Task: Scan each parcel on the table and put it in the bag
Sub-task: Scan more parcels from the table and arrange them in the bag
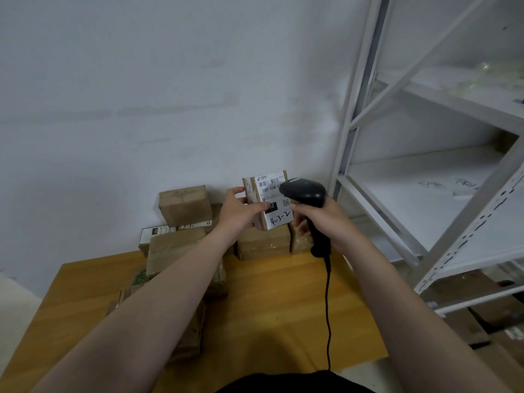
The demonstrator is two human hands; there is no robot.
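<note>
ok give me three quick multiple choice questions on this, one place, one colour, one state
1. Where is the scanner? A lying down B in the right hand C hanging by its cable
2. What colour is it? A black B white C yellow
3. The labelled parcel is: A lying flat B held up by the left hand C dropped

Answers: 1 B, the right hand grips its handle. 2 A, body and cable are black. 3 B, left fingers pinch its sides in the air.

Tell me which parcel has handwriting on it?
The parcel lifted in the left hand: its white label reads 4-3-2. The other parcels lie on the table.
</note>
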